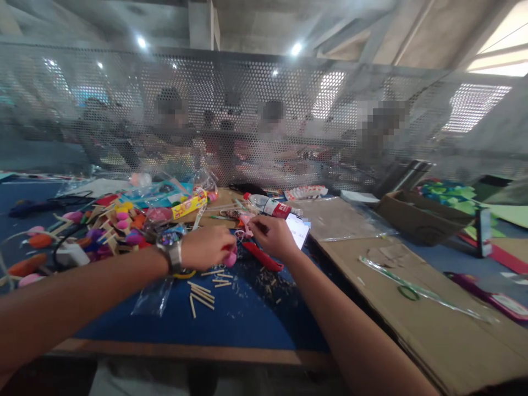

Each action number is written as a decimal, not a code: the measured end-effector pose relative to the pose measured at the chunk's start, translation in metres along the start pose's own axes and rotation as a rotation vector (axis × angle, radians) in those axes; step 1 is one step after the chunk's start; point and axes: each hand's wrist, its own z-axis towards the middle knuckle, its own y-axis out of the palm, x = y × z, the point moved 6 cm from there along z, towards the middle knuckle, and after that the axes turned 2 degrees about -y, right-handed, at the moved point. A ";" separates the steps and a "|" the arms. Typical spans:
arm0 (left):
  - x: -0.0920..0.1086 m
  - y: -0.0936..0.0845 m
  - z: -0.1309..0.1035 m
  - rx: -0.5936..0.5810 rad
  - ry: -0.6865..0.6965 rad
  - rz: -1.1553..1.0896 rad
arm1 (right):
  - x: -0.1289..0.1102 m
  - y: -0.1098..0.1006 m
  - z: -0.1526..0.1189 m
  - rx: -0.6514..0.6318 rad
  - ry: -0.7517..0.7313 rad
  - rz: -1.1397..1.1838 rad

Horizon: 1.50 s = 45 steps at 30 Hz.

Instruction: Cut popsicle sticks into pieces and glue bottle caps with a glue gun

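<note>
While fingers (226,242) hold something pink (230,259), a bottle (274,207) reclines.

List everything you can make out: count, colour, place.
Small pink rounded piece: one, pink, centre
Short wooden sticks: about ten, pale, front centre
Long red object: one, red, centre
Clear red-labelled plastic bottle: one, clear, centre back
White lit screen: one, white, right of centre
Mixed craft-piece pile: uncounted, multicoloured, left
Yellow printed packet: one, yellow, left of centre
Brown cardboard box: one, brown, right
Flat blue tabletop: one, blue, foreground
Grey perforated partition: one, grey, background
Left hand: one, bare, holding pink piece
Right hand: one, bare, by red object
</note>
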 end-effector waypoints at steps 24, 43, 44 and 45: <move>0.020 0.047 -0.015 0.045 0.037 0.068 | 0.007 0.027 -0.010 -0.424 0.086 -0.236; -0.029 0.031 -0.063 0.506 -0.016 -0.528 | -0.016 0.011 0.004 -0.270 -0.036 -0.174; -0.031 0.032 -0.063 0.532 -0.021 -0.564 | -0.017 0.010 0.001 -0.175 -0.071 -0.153; -0.034 0.034 -0.064 0.556 -0.032 -0.600 | -0.018 0.010 -0.002 -0.108 -0.113 -0.140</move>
